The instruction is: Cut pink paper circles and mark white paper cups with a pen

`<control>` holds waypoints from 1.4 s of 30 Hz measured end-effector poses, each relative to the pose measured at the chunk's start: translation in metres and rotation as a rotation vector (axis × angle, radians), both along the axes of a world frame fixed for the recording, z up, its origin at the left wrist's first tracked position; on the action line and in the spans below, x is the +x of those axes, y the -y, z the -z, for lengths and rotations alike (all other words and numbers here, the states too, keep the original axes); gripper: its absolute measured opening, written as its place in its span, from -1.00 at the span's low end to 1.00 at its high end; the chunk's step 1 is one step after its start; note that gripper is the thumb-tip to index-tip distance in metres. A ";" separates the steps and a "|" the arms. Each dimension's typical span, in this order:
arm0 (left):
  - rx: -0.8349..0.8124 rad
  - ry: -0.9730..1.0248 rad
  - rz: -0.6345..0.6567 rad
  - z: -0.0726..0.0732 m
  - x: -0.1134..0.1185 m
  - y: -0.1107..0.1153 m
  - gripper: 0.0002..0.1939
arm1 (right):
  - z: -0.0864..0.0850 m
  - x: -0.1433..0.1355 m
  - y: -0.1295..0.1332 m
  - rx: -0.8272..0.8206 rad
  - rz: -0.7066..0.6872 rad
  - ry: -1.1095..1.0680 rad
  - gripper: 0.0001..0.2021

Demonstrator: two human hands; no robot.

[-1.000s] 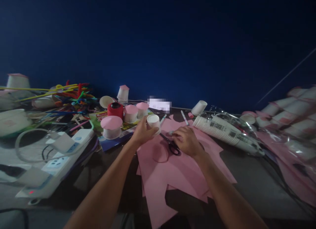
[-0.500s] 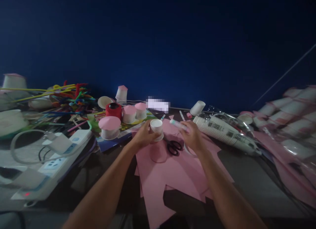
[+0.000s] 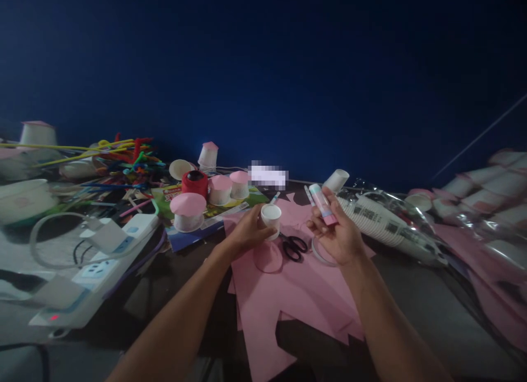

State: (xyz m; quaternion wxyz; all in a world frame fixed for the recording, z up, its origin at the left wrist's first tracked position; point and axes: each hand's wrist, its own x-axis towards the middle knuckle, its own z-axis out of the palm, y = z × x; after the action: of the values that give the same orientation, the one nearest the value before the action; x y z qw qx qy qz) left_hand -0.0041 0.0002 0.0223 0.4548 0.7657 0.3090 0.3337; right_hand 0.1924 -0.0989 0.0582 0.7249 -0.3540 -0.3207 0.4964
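My left hand (image 3: 249,228) is closed round a small white paper cup (image 3: 271,213) above the pink paper. In my right hand (image 3: 341,236), palm turned up, lies a glue stick (image 3: 323,204) with a teal top end and a pink lower end, gripped by thumb and fingers. Black-handled scissors (image 3: 295,248) rest between the hands on the pink paper sheets (image 3: 300,288). A pink paper disc (image 3: 268,257) lies just below the cup. Near my right wrist is a roll of tape (image 3: 321,253), partly covered by the hand.
Left of my hands stand cups with pink paper tops (image 3: 188,212), a red spool (image 3: 195,183) and a white power strip (image 3: 99,272). Colourful pipe cleaners (image 3: 132,157) lie behind. To the right are a bagged stack of paper cups (image 3: 379,225) and more pink-edged cups (image 3: 481,181).
My right hand has turned palm up and moved right, tipping the glue stick more upright. My left hand still holds the cup. The whole view has shifted slightly.
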 end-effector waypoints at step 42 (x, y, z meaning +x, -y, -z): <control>0.139 -0.017 0.018 0.016 -0.002 -0.010 -0.50 | -0.009 -0.059 -0.076 -0.009 0.362 0.853 -0.65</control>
State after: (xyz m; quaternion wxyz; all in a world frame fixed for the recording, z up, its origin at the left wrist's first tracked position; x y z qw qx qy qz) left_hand -0.0056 0.0105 0.0067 0.4009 0.8011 0.2819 0.3436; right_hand 0.1333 -0.0234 0.0675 0.6018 -0.5800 -0.5210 0.1735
